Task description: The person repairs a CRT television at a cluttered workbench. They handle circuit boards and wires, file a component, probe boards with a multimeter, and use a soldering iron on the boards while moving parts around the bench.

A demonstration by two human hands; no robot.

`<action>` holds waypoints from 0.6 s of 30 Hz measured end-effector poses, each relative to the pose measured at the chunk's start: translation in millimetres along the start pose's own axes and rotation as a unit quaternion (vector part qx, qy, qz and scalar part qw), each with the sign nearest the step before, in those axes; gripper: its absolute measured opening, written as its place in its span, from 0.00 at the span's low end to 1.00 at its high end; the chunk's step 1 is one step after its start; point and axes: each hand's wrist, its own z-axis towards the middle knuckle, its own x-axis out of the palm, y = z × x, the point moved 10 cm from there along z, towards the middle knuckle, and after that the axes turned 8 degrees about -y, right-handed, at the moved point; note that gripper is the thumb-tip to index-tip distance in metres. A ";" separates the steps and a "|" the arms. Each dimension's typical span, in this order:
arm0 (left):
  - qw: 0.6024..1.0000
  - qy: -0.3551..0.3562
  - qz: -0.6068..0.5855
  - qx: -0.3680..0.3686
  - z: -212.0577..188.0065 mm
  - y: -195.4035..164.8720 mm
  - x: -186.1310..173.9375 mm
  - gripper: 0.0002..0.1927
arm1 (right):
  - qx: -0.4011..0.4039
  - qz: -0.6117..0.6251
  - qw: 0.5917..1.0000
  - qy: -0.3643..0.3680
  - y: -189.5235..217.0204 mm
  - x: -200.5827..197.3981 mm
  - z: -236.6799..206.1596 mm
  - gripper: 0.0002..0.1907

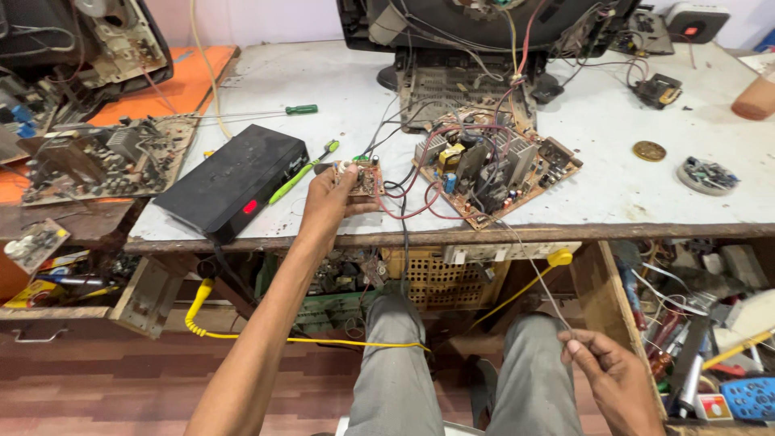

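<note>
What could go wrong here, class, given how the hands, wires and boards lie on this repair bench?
1. The left hand grips a small circuit board tied by red and black wires to the main circuit board; pulling might tear joints.
2. The right hand pinches a thin wire that could drag that board off the bench edge.
</note>
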 end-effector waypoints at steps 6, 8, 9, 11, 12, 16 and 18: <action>0.993 -0.032 0.109 -0.022 -8.1 10.5 3.4 0.22 | 0.106 0.238 0.965 -0.014 40.9 2.6 -1.9 0.14; 0.972 -0.049 0.225 -0.038 -15.0 8.9 1.8 0.24 | 0.118 0.281 0.952 -0.006 67.0 14.4 -3.5 0.13; 0.953 -0.057 0.296 -0.037 -18.9 3.6 -0.5 0.25 | 0.120 0.291 0.949 -0.008 79.4 20.3 -4.4 0.12; 0.910 -0.092 0.404 0.019 -34.2 -19.6 -2.3 0.23 | 0.112 0.316 0.942 -0.009 104.0 30.9 -7.8 0.11; 0.886 -0.118 0.442 0.076 -47.1 -38.7 -3.3 0.21 | 0.100 0.331 0.938 -0.008 116.2 36.0 -8.6 0.10; 0.799 -0.168 0.413 0.405 -142.0 -114.7 26.5 0.16 | 0.065 0.381 0.922 0.008 151.8 55.0 -8.2 0.08; 0.848 -0.008 0.319 0.422 -177.9 -112.5 54.9 0.22 | 0.058 0.386 0.920 0.015 160.8 61.9 -6.8 0.06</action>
